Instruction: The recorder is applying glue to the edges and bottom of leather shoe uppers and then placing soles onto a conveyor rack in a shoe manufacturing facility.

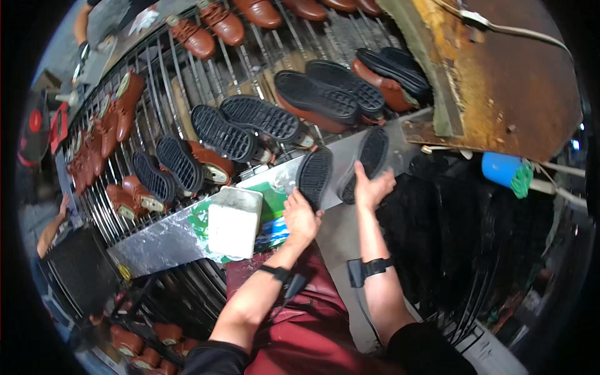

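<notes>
My left hand [301, 217] is closed around the near end of a black shoe sole [315, 177], its tread side up at the bench edge. To the right, a second black shoe sole [374, 150] lies slanted on the metal bench. My right hand [373, 189] is over that sole, thumb along it and fingers apart, slightly blurred; no grip on it shows. Left of my left hand stands a white rectangular tub [235, 220] on a green and blue sheet [270, 201]. Black bands with small boxes are strapped to both my forearms.
Beyond the bench, a roller conveyor [181, 103] carries brown leather shoes [225, 24] and pairs with black soles laid on them [261, 117]. A worn wooden board [506, 81] juts in at the right, above a blue cylinder [504, 169]. Other people's arms show at the left.
</notes>
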The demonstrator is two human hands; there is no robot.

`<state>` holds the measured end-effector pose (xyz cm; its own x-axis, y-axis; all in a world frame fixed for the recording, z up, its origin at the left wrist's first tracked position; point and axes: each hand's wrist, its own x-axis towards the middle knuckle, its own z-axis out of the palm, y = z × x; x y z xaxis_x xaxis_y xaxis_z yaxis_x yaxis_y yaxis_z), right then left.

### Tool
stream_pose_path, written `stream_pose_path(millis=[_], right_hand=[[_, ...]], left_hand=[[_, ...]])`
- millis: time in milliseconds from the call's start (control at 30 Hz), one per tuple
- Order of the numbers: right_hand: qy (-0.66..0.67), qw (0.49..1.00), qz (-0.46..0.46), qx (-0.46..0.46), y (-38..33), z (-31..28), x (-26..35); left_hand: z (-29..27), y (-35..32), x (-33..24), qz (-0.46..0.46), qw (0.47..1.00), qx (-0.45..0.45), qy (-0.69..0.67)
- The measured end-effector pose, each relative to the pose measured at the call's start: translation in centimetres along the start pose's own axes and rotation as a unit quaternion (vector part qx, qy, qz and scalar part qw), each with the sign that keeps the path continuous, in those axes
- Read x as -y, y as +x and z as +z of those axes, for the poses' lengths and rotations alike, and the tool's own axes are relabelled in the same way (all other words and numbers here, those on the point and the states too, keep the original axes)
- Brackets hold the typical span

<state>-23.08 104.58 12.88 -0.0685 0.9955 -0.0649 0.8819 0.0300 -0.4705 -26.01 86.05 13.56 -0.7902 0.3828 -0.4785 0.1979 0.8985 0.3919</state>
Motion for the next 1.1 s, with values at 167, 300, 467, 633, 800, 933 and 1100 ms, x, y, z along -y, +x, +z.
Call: stream_pose_path(millis=[167,300,467,633,800,933,1100], right_hand=[[-0.072,0.991,0.052,0.096,1.2,3.0,-7.7],[0.288,0.914,0.207,0.195,-0.8,-3.4,-6.6],[0.203,0.943,-0.045,0.260,-11.5,-14.3,1.7],[0.138,0.816,-0.380,0.412,-30.0,-8.2,24.5],[-0.048,0.707,-0.588,0.391,-46.9,9.4,35.6],[-0.162,0.635,-0.666,0.356,-50.1,17.5,35.9],[-0.149,0.594,-0.718,0.331,-51.2,17.9,34.7]], left_hand=[[2.9,0.2,-1.2,-0.014,0.983,-0.002,-0.183],[-9.2,-5.7,0.6,0.115,0.951,-0.016,-0.286],[-32.5,-9.1,15.6,0.012,0.920,-0.139,-0.366],[-37.2,0.1,42.1,-0.145,0.773,-0.400,-0.471],[-34.6,7.9,63.1,-0.208,0.720,-0.393,-0.532],[-32.1,10.4,62.8,-0.225,0.630,-0.302,-0.679],[-29.8,7.3,63.9,-0.161,0.588,-0.301,-0.733]])
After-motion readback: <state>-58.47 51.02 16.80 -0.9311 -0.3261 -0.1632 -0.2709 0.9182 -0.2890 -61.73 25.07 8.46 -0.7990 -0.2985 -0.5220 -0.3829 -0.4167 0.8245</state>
